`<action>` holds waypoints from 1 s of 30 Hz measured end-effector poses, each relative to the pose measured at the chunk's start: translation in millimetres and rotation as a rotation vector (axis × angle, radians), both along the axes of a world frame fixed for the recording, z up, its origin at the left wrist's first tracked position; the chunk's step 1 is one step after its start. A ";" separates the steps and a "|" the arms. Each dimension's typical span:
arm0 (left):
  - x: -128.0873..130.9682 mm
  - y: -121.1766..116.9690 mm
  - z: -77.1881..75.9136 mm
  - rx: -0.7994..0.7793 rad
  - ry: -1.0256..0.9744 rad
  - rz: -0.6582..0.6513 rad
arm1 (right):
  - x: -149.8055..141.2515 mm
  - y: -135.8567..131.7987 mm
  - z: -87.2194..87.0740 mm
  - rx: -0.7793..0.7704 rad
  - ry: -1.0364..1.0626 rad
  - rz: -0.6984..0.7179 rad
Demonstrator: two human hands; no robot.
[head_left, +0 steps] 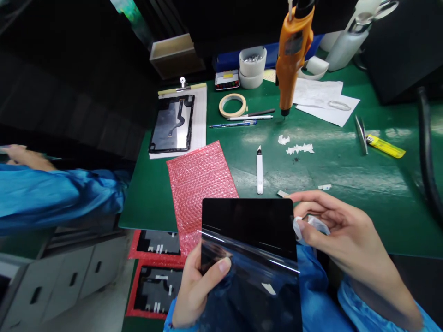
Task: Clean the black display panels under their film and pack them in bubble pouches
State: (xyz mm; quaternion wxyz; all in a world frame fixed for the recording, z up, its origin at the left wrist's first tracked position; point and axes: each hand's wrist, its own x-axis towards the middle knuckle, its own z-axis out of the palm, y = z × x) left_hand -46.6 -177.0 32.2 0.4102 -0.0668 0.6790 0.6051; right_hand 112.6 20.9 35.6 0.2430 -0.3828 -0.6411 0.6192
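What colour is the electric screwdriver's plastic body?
The electric screwdriver's long plastic body is mainly orange, clearest in the head view.

Black panel [254, 267]; red bubble-patterned wrap [200, 180]; orange screwdriver [290, 55]; green tabletop [346, 161].

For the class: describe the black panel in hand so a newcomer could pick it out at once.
Find the green workbench, then its near edge, where the left hand grips a glossy black panel. The right hand, with crumpled white material, is at its upper right. Unlike the black-framed part on clipped papers, it is held, not lying flat.
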 end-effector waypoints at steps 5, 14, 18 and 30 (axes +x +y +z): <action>1.5 0.5 0.2 -0.022 0.028 -0.002 | -3.0 8.1 0.2 -0.029 -0.051 -0.042; 2.4 4.3 4.7 -0.033 0.003 -0.042 | 2.3 11.4 1.4 -0.009 -0.077 -0.052; 1.2 4.7 3.7 -0.026 -0.008 -0.026 | 5.6 9.0 -0.5 -0.065 -0.008 -0.028; -2.3 8.4 4.3 0.023 -0.059 -0.019 | 14.5 -9.3 6.1 0.016 -0.081 0.045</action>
